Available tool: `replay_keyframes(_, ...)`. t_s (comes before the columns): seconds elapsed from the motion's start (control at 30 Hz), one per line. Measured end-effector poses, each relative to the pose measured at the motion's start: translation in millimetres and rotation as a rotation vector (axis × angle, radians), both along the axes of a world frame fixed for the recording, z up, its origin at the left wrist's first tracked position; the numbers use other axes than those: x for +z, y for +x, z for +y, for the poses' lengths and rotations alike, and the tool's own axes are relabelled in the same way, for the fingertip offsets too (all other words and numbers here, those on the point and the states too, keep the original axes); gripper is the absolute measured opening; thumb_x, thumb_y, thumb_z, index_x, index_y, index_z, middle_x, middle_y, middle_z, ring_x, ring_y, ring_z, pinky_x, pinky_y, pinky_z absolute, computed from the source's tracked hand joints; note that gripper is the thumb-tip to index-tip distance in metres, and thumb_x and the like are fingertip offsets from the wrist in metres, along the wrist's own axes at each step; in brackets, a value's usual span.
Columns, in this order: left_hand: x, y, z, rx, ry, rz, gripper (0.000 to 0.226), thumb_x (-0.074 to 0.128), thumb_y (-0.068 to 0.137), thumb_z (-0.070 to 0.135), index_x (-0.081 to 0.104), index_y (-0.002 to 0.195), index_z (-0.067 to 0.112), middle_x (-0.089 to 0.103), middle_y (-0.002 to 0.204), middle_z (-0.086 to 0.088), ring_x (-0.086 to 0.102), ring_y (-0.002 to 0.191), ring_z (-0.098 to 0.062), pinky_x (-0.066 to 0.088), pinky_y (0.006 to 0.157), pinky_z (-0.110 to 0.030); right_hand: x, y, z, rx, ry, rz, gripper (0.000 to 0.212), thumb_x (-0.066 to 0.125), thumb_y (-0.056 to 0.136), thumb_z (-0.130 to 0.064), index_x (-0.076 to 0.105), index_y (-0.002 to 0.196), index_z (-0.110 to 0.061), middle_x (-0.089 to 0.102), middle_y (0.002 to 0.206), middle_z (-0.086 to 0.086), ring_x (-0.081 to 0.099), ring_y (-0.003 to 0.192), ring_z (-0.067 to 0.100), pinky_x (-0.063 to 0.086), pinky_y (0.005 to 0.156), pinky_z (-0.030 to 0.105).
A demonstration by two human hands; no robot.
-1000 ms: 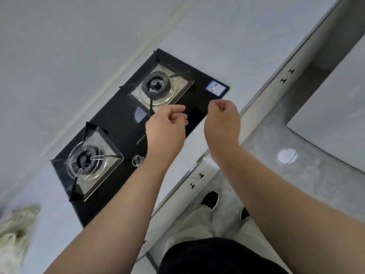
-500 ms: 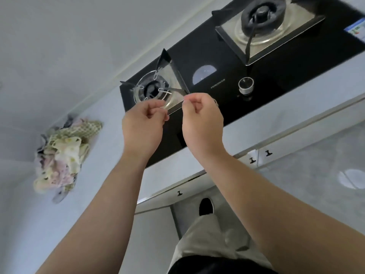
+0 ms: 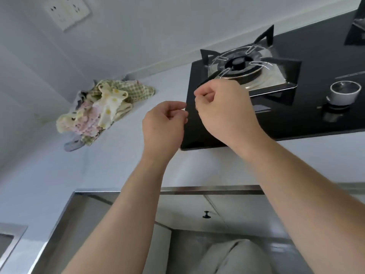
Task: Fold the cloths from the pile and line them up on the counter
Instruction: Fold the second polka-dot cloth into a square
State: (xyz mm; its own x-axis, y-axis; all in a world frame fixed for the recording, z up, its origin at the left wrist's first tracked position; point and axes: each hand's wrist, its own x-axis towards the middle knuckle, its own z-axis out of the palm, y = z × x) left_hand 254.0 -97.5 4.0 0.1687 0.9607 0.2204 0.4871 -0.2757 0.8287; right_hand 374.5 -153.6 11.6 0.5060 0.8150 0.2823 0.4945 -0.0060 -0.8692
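Cloth pile: The pile of cloths (image 3: 100,107) lies in a loose heap at the back of the counter (image 3: 118,167), against the wall and left of the stove (image 3: 296,119). None is folded or lined up yet, so we judge the task not begun.
Left hand: Our left hand (image 3: 164,127) hangs above the bare counter just past the stove's left edge, fingers curled in, with nothing in them that we can see.
Right hand: Our right hand (image 3: 225,113) hangs over the stove's front left corner, just in front of the burner (image 3: 239,65). It is clenched the same way and empty as far as we can see.
Why the hands sit so: Both are close together, well apart from the pile and touching nothing. We judge they are heading left towards the heap, ready to open on the top cloth.
Why the pile sits there: Heaped at the back edge, it leaves the front strip of counter for the folded row, we reckon.
Stove: The knob (image 3: 344,93) sits near its front edge, out of our way.
Change in view: Half a second earlier the pile sat at the far left of our view. Now it is nearer the middle, and a wall socket (image 3: 68,10) shows above it.
Change in hands: Then both hands were over the stove; now the left one has cleared its left edge. Their curl is unchanged.
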Motion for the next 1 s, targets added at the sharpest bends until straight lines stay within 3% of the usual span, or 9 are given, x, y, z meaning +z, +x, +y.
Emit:
replay_keyframes(0.17, -4.6, -71.6, 5.4, 0.073, 0.041, -0.082, 0.024, 0.059, 0.087, 0.011, 0.073, 0.099, 0.026, 0.074, 0.081, 0.009, 0.068, 0.078, -0.003, 0.049, 0.063, -0.009, -12.0, -48.7, -5.4, -0.005, -0.064, -0.073, 0.023, 0.055, 0.094, -0.024, 0.070, 0.113, -0.023, 0.070, 0.102, -0.006, 0.066, 0.089, 0.012, 0.057, 0.080, 0.036)
replay_keyframes(0.3, -3.4, -124.6, 22.0, 0.080, 0.083, -0.026, 0.025, 0.055, 0.089, 0.013, 0.072, 0.103, 0.026, 0.072, 0.089, 0.010, 0.065, 0.080, -0.004, 0.047, 0.056, -0.011, -11.9, -100.3, 3.3, 0.014, -0.138, -0.077, 0.025, 0.053, 0.094, -0.023, 0.070, 0.111, -0.024, 0.069, 0.108, -0.004, 0.065, 0.093, 0.018, 0.057, 0.083, 0.038)
replay_keyframes(0.4, -3.3, -157.5, 56.3, 0.082, 0.112, 0.126, 0.036, 0.053, 0.090, 0.011, 0.067, 0.122, 0.020, 0.066, 0.120, 0.004, 0.062, 0.086, -0.008, 0.045, 0.065, -0.018, -8.9, -133.8, 14.1, 0.023, -0.175, -0.089, 0.026, 0.051, 0.094, -0.022, 0.070, 0.112, -0.024, 0.068, 0.107, -0.004, 0.065, 0.089, 0.018, 0.058, 0.078, 0.036)
replay_keyframes(0.5, -9.6, -182.8, 95.0, 0.121, 0.077, 0.352, 0.047, 0.051, 0.091, 0.009, 0.052, 0.139, 0.007, 0.042, 0.146, -0.008, 0.056, 0.114, -0.024, 0.039, 0.082, -0.025, -7.3, -159.6, 26.4, 0.047, -0.208, -0.124, 0.027, 0.050, 0.095, -0.021, 0.069, 0.114, -0.024, 0.067, 0.110, -0.005, 0.064, 0.091, 0.018, 0.058, 0.080, 0.037)
replay_keyframes(0.57, -16.3, -192.0, 116.2, 0.135, 0.033, 0.455, 0.044, 0.051, 0.092, 0.006, 0.050, 0.135, -0.001, 0.036, 0.147, -0.010, 0.053, 0.118, -0.030, 0.036, 0.083, -0.028, -6.3, -171.1, 35.9, 0.049, -0.228, -0.158, 0.028, 0.050, 0.095, -0.021, 0.068, 0.116, -0.024, 0.067, 0.111, -0.005, 0.064, 0.095, 0.017, 0.057, 0.082, 0.037)
replay_keyframes(0.7, -24.1, -192.5, 150.6, 0.115, -0.008, 0.587, 0.032, 0.050, 0.088, 0.002, 0.056, 0.120, -0.002, 0.029, 0.153, -0.012, 0.055, 0.097, -0.030, 0.038, 0.076, -0.030, -8.1, -179.1, 55.7, 0.016, -0.260, -0.209, 0.030, 0.049, 0.095, -0.022, 0.065, 0.120, -0.023, 0.065, 0.115, -0.005, 0.062, 0.101, 0.018, 0.054, 0.083, 0.033)
replay_keyframes(0.83, -30.5, -189.9, 174.2, 0.100, -0.018, 0.670, 0.037, 0.047, 0.090, 0.007, 0.052, 0.127, 0.004, 0.001, 0.166, -0.009, 0.051, 0.126, -0.032, 0.039, 0.080, -0.033, -10.0, -182.9, 74.1, 0.017, -0.269, -0.233, 0.033, 0.049, 0.095, -0.020, 0.064, 0.124, -0.021, 0.065, 0.120, -0.004, 0.061, 0.106, 0.019, 0.054, 0.089, 0.037)
replay_keyframes(0.93, -38.9, -190.1, 181.1, 0.119, -0.004, 0.659, 0.048, 0.043, 0.092, 0.009, 0.044, 0.140, 0.002, 0.015, 0.164, -0.010, 0.043, 0.134, -0.035, 0.041, 0.100, -0.040, -10.6, -185.2, 85.7, 0.023, -0.280, -0.243, 0.033, 0.049, 0.094, -0.020, 0.064, 0.124, -0.021, 0.065, 0.121, -0.004, 0.061, 0.107, 0.019, 0.055, 0.089, 0.038)
replay_keyframes(1.0, -41.5, -189.3, 181.1, 0.124, 0.025, 0.599, 0.045, 0.043, 0.091, 0.005, 0.047, 0.136, 0.000, 0.032, 0.155, -0.010, 0.047, 0.128, -0.034, 0.042, 0.101, -0.041, -10.6, -184.2, 91.7, 0.028, -0.288, -0.245, 0.033, 0.049, 0.094, -0.021, 0.064, 0.125, -0.022, 0.064, 0.122, -0.004, 0.061, 0.107, 0.019, 0.054, 0.089, 0.039)
